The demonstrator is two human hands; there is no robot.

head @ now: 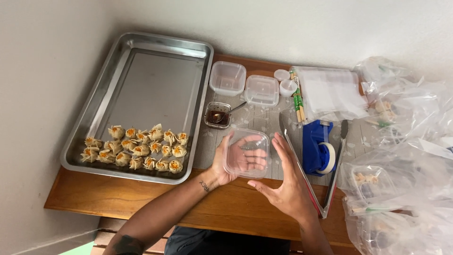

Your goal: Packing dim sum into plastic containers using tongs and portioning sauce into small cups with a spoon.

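Cradling a clear plastic container [246, 153] in our left hand [225, 165], right hand [283, 182] open and releasing beside it, we judge it light, thin-walled, slippery, best gripped by its rim.

Both forearms are bare, with no sleeves, watch or bracelet showing. The left hand [236, 163] has a small dark tattoo of letters on the inner wrist, and a larger dark tattoo shows further up that arm. The right hand [285, 182] wears no rings; its fingers [283, 146] are bare, nails short.
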